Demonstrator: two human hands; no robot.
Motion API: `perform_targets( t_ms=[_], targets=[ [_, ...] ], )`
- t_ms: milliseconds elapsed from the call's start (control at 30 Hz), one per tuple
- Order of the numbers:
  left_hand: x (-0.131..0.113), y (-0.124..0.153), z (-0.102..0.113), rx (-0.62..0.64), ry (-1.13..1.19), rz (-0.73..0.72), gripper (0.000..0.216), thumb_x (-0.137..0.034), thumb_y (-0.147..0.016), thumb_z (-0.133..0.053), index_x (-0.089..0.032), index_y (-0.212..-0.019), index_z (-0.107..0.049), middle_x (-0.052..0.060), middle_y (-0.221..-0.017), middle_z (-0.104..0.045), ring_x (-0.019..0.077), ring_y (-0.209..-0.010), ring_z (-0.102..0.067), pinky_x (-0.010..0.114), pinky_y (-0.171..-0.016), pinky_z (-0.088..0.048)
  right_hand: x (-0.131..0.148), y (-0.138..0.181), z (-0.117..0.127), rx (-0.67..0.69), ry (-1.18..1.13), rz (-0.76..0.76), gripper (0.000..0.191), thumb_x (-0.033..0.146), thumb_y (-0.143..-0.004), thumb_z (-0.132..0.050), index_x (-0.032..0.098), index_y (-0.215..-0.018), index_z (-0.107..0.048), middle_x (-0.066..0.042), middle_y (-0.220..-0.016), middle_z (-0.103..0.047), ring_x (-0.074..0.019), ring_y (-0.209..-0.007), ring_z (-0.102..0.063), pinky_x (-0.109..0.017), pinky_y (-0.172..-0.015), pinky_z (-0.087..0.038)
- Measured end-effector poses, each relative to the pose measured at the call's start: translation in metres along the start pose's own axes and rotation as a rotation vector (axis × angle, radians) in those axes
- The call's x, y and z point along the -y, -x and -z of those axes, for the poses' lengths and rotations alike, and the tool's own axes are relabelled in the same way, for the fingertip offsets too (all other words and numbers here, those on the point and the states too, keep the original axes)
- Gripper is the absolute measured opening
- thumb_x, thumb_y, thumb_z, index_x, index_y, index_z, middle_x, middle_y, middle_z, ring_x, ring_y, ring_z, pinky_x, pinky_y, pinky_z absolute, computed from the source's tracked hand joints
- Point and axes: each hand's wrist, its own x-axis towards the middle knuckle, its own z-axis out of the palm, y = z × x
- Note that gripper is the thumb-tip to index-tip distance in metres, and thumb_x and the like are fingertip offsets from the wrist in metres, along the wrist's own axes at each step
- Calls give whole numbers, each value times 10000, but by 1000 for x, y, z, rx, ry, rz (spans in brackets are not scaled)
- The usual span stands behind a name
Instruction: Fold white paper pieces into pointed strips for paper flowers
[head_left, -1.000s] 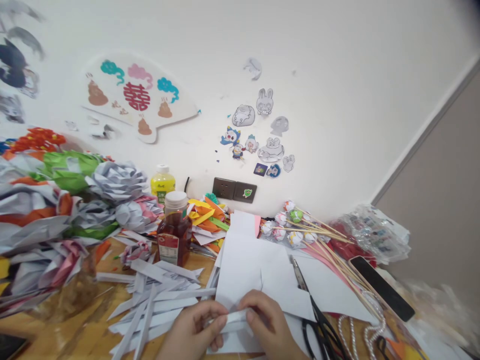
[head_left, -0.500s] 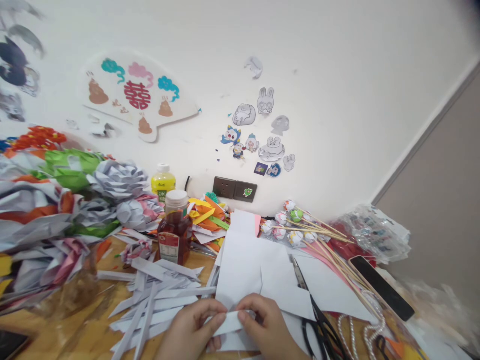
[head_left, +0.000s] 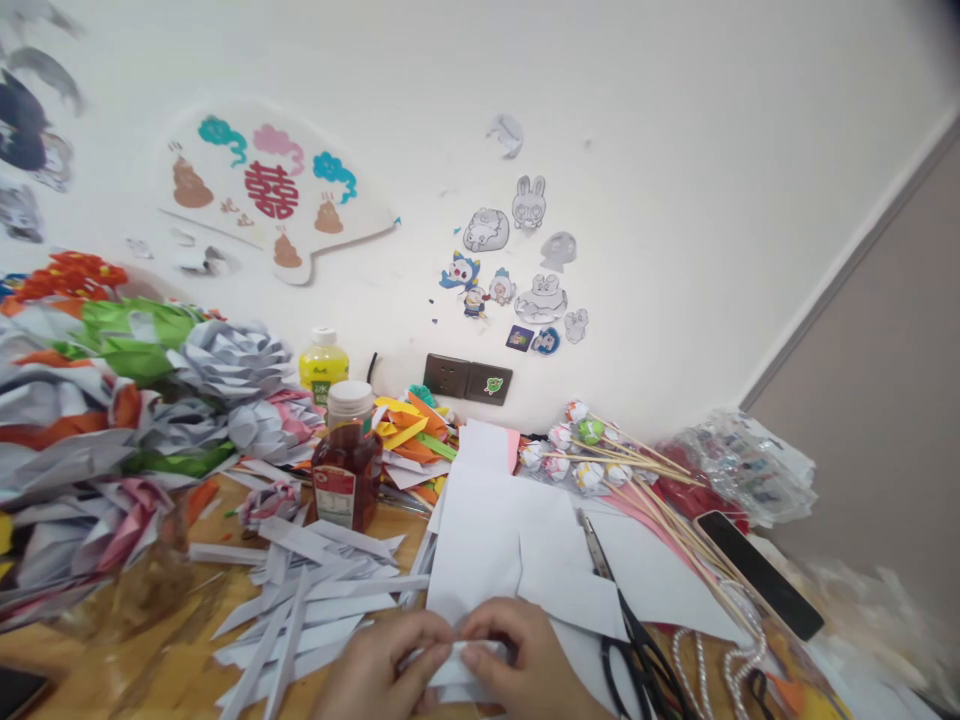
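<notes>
Between my two hands is a small folded strip of white paper, low in the middle of the head view. My left hand pinches its left end with thumb and fingers closed. On the other end, my right hand is closed too, its thumb pressing on the paper and its fingertips close to the left hand's. White paper sheets lie flat just beyond my hands. A loose pile of folded white paper strips is to the left. Black-handled scissors rest on the sheets by my right hand.
Folded paper flowers heap up at the left. A bottle of dark red liquid and a yellow bottle stand behind the strips. Wrapped lollipops on sticks, a phone and strings of beads are at the right.
My fingertips have come closer together over the white strip, and less of it shows between them. The right hand has shifted slightly left. The view has moved a little.
</notes>
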Motion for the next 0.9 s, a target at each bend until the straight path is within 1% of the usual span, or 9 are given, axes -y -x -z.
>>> perform_targets(
  t_ms=[133, 267, 333, 433, 567, 633, 700, 800, 900],
  targets=[
    [-1, 1, 0, 28, -118, -69, 188, -299, -727, -534, -203, -621, -657, -7, -492, -621, 162, -517, -581, 192, -536, -418, -1, 0, -3, 20, 98, 23, 176, 300, -743, -557, 167, -668, -644, -30, -624, -624, -158, -600, -553, -227, -581, -383],
    [1, -1, -2, 49, -31, -21, 178, -340, -719, -544, -187, -709, -633, -10, -548, -613, 144, -474, -562, 183, -477, -409, -4, 1, -2, 7, 141, 26, 193, 285, -767, -515, 169, -656, -621, -31, -622, -614, -154, -598, -542, -224, -567, -374],
    [2, -4, -2, 76, 0, -7, 204, -360, -715, -541, -170, -700, -616, -20, -542, -574, 130, -449, -533, 179, -444, -391, -5, 1, -2, -12, 151, 23, 214, 290, -774, -496, 165, -641, -607, -30, -608, -603, -151, -584, -533, -222, -552, -368],
    [2, -5, -2, 85, -4, 2, 270, -381, -729, -506, -164, -581, -565, -56, -441, -467, 113, -417, -470, 181, -446, -366, -5, 1, -2, -28, 144, 30, 240, 312, -770, -491, 158, -615, -590, -25, -587, -588, -146, -565, -522, -219, -540, -365],
    [-2, -3, -2, 56, 74, 78, 303, -433, -725, -471, -188, -547, -483, -96, -361, -376, 93, -355, -370, 182, -416, -324, -4, 0, -2, -54, 70, 16, 274, 334, -787, -472, 151, -615, -583, -15, -561, -576, -138, -551, -526, -209, -541, -380],
    [-4, -2, -3, 46, 114, 106, 318, -459, -713, -474, -193, -540, -466, -104, -342, -357, 88, -342, -346, 179, -405, -305, -5, 0, -1, -32, 7, -7, 291, 342, -807, -455, 146, -631, -580, -5, -535, -560, -126, -512, -526, -197, -515, -385],
    [-5, -2, -3, 47, 137, 132, 328, -481, -696, -488, -192, -541, -468, -106, -332, -357, 84, -332, -335, 178, -399, -292, -6, 1, -1, -8, -46, -14, 301, 350, -821, -442, 143, -654, -582, 6, -511, -537, -116, -470, -517, -191, -488, -385],
    [-4, -3, -2, 49, 170, 175, 339, -510, -673, -506, -197, -546, -475, -103, -319, -377, 82, -318, -328, 180, -392, -289, -8, 2, 0, 0, -101, -29, 288, 355, -837, -421, 141, -754, -596, 17, -508, -506, -113, -453, -501, -195, -483, -390],
    [-1, -5, -2, 44, 225, 196, 339, -514, -663, -521, -202, -538, -474, -103, -312, -389, 80, -311, -325, 199, -424, -342, -10, 2, 0, 22, -165, -40, 284, 367, -852, -395, 147, -856, -575, 24, -524, -490, -114, -453, -495, -200, -479, -393]
  ],
)
